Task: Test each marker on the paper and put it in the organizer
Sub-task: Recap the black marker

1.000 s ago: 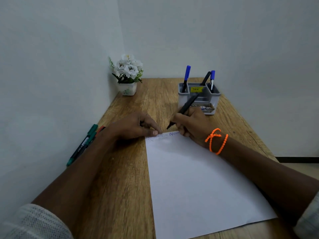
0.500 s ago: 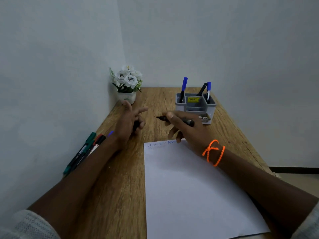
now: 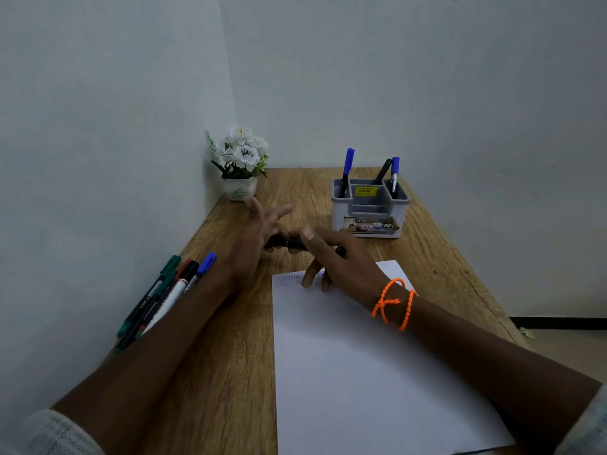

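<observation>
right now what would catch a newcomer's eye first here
Probably the two hands meeting mid-table: the right hand and left hand both grip a black marker. Next, the orange bracelet on the right wrist, over the white paper. Then the grey organizer behind with three markers, and spare markers by the left wall.

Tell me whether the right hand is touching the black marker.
Touching. The head view shows the right hand with thumb and fingers wrapped over the black marker, whose barrel runs out from under them toward the left hand.
</observation>
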